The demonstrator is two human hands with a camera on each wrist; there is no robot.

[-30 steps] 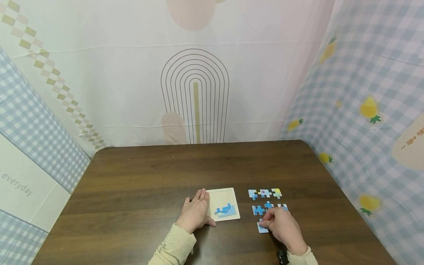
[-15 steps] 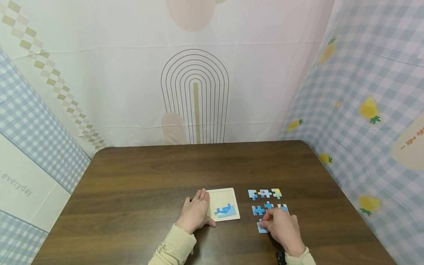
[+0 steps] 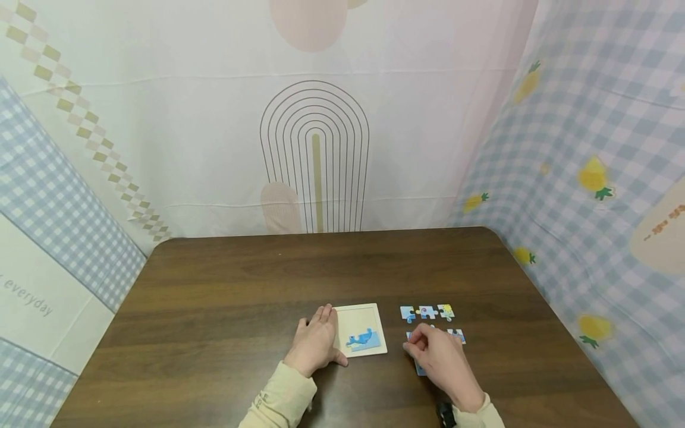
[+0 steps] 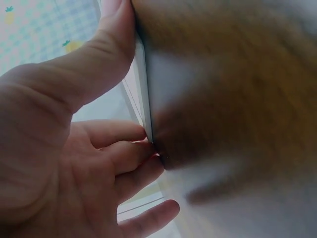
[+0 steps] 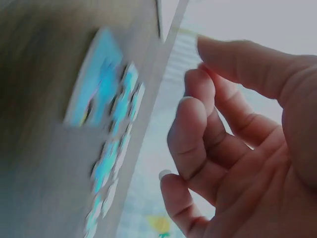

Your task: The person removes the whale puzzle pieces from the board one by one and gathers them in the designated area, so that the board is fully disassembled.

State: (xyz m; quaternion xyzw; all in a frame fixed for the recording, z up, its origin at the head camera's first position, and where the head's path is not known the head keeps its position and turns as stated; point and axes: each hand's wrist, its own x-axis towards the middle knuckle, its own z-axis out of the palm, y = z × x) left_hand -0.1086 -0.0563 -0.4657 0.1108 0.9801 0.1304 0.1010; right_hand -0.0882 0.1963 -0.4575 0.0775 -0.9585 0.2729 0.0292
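A pale square puzzle tray (image 3: 355, 319) lies on the table, with joined blue puzzle pieces (image 3: 365, 340) in its near right part. My left hand (image 3: 313, 342) rests against the tray's left side, fingers extended and thumb by the near corner. In the left wrist view, fingertips and thumb touch the tray's thin edge (image 4: 141, 89). To the right, my right hand (image 3: 441, 359) hovers over loose puzzle pieces, thumb and index fingertips close together. No piece shows between its fingers in the right wrist view. A blue puzzle piece (image 5: 99, 82) lies below that hand, which partly hides the lower pieces.
Beyond the right hand, a row of puzzle pieces (image 3: 427, 312) lies on the dark wooden table (image 3: 257, 279). Another piece (image 3: 456, 336) shows right of the hand's knuckles. A patterned cloth (image 3: 214, 148) hangs behind the table, and a checked cloth hangs at the right.
My right hand has lifted from the lowest puzzle piece and shifted left and away from me, now covering the middle row. That piece stays on the table. The left hand and tray look unmoved.
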